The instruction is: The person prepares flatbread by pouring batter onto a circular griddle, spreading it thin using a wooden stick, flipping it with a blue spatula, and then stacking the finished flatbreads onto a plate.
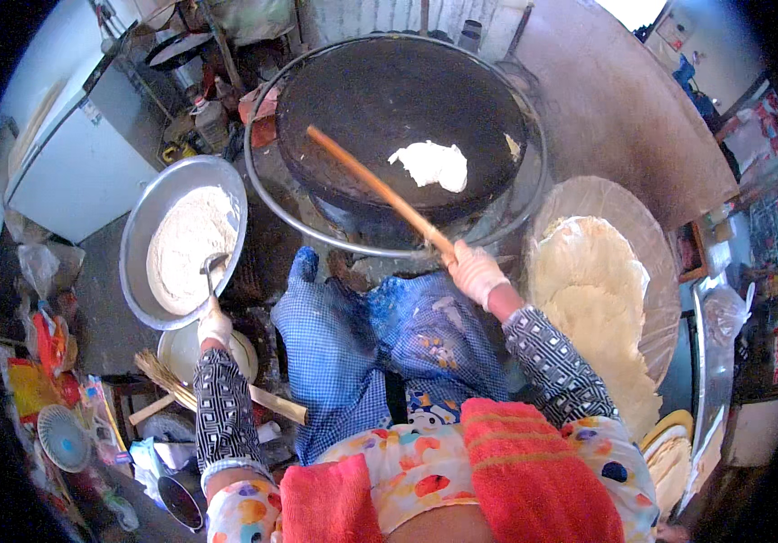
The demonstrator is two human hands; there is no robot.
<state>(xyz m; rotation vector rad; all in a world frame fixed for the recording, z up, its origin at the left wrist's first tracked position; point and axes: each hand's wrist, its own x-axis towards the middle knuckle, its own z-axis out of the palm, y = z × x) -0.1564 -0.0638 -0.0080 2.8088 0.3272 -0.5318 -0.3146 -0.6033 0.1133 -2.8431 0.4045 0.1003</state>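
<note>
My gloved left hand [215, 326] is closed round the handle of a ladle [214, 264], whose head rests in pale batter [188, 242] inside a wide metal basin [133, 271]. In my gloved right hand [477, 274] is a wooden stick [362, 176], slanting up and left across the round black griddle [362, 90]. A white lump of batter [434, 166] lies on the griddle, right of the stick and apart from it. A small pale scrap [513, 147] sticks near the griddle's right edge.
A metal ring [257, 176] surrounds the griddle. Thin flatbreads [579, 290] lie piled on a round, film-covered tray [665, 299] to the right. A straw brush [164, 376] and a pale pot [242, 353] are below the basin. Blue checked cloth [325, 344] covers my knees.
</note>
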